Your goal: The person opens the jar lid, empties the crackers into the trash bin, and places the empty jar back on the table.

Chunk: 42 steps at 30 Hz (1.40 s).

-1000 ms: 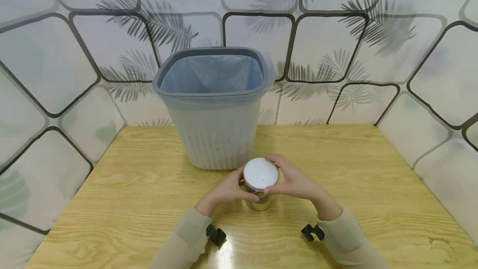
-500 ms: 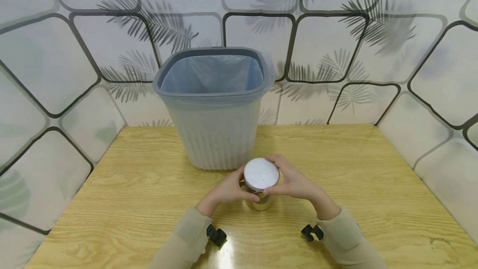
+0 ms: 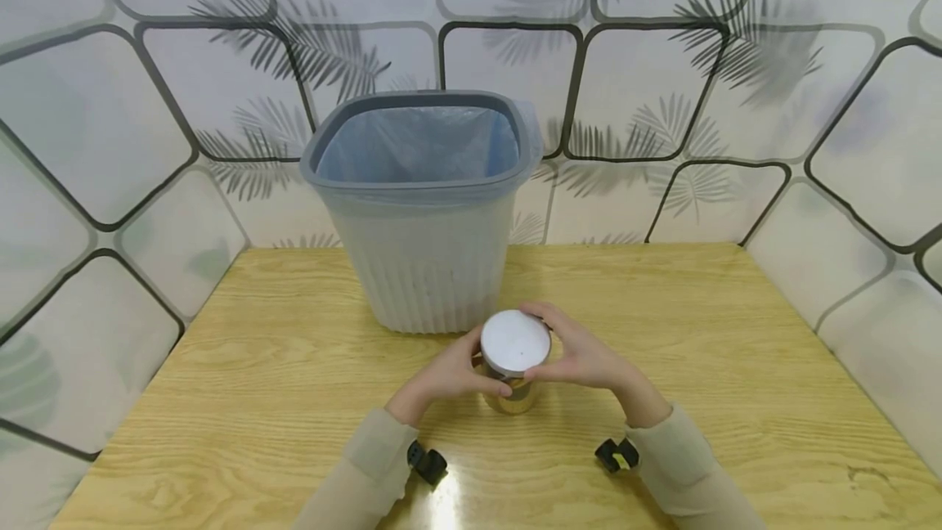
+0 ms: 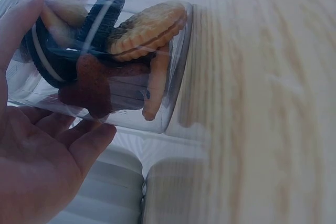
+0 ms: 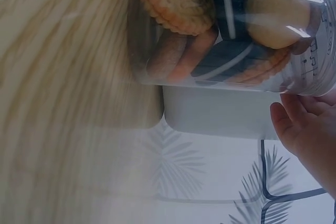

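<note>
A transparent jar [image 3: 515, 403] stands upright on the counter [image 3: 294, 350], just in front of the bin [image 3: 434, 260] and a little to its right. A white round lid [image 3: 516, 340] covers its top. Inside the jar, the left wrist view shows dark sandwich cookies [image 4: 100, 22], a golden biscuit [image 4: 149, 30] with a wavy edge, and a reddish-brown piece [image 4: 92, 85]. Both hands are gripping: the left hand [image 3: 445, 370] is curved around the upper side of the jar, while the right hand [image 3: 577, 360] holds the edge of the lid between thumb and fingers. The bin is pale and ribbed, with a grey rim and a plastic bag [image 3: 419, 137] lining it. Behind it, the wall [image 3: 633, 96] carries leaf drawings and dark rounded outlines.
</note>
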{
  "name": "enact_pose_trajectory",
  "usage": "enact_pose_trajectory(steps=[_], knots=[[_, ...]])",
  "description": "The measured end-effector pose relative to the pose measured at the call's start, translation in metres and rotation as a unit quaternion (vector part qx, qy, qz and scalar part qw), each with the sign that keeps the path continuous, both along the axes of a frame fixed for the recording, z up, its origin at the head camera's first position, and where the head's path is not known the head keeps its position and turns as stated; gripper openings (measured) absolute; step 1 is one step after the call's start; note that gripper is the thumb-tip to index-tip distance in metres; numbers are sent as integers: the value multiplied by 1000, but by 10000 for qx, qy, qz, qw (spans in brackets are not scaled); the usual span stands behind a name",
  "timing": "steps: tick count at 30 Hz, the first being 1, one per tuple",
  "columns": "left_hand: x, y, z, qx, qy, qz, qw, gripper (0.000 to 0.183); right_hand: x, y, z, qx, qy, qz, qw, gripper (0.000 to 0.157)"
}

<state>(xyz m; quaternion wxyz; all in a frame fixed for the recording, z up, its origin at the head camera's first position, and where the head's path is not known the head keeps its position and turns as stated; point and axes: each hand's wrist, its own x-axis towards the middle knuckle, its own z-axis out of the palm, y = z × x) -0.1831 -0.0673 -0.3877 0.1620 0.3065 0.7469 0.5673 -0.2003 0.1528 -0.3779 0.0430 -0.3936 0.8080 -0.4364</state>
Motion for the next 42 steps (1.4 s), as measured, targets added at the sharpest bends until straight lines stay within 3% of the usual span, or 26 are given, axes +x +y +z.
enact_pose_trajectory(steps=[10,27,35,42], knots=[[0,0,0,11,-49,-8,10000,82,-3,2,-2,-97,153,283,9994,77],[0,0,0,-42,-29,3,10000,81,-5,5,-4,-201,26,599,9980,80],[1,0,1,-73,-39,106,9999,80,4,1,3,171,455,-137,9987,83],[0,0,0,-26,-77,30,10000,80,15,-10,9,564,854,-845,9912,91]])
